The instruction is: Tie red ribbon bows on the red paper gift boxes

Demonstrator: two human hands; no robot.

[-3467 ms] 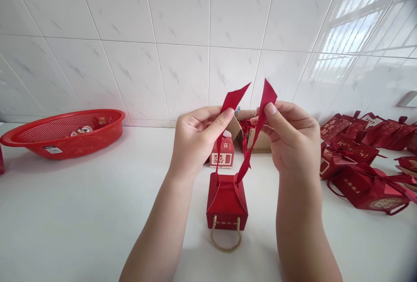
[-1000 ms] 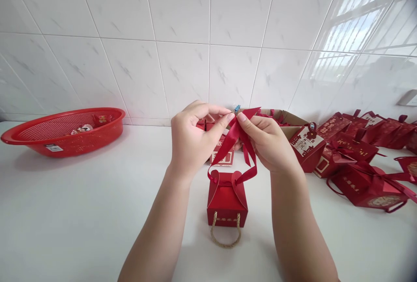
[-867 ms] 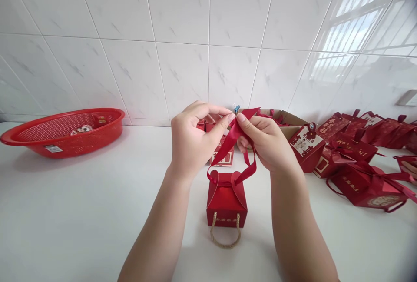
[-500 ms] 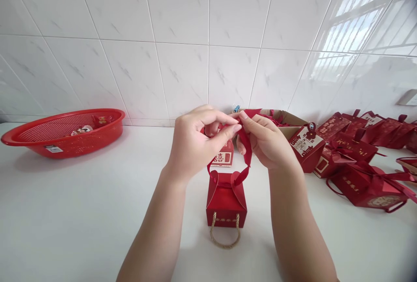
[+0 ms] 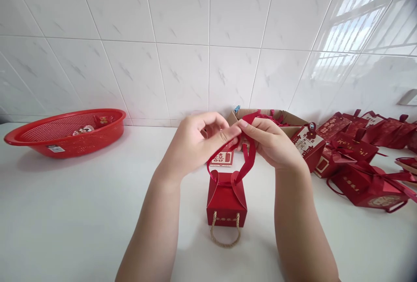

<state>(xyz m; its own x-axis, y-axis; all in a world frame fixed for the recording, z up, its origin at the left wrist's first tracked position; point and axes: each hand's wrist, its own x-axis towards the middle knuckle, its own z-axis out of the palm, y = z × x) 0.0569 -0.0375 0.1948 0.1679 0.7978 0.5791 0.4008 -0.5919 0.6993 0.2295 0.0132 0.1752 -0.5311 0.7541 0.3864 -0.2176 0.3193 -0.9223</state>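
Note:
A small red gift box [image 5: 227,201] stands on the white table in front of me, a beige rope handle [image 5: 225,242] hanging at its near side. Red ribbon [image 5: 250,160] runs through the top flaps of the box and rises in a loop to my hands. My left hand [image 5: 208,141] pinches the ribbon between thumb and fingers. Right beside it, my right hand [image 5: 265,138] grips the ribbon too, with a fold of it above the fingertips. The fingertips of both hands meet over the box, and part of the ribbon is hidden behind them.
Behind my hands are a red-and-white box [image 5: 222,158] and a cardboard box [image 5: 286,119] of red ribbons with a blue clip [image 5: 236,109]. Several finished red gift boxes [image 5: 368,186] stand at right. At left lies a red plastic basket [image 5: 65,143] with small packets inside.
Both hands have shifted slightly, the left a little lower and the right a little outward. A ribbon fold now shows above the right fingertips, and another strand hangs below them.

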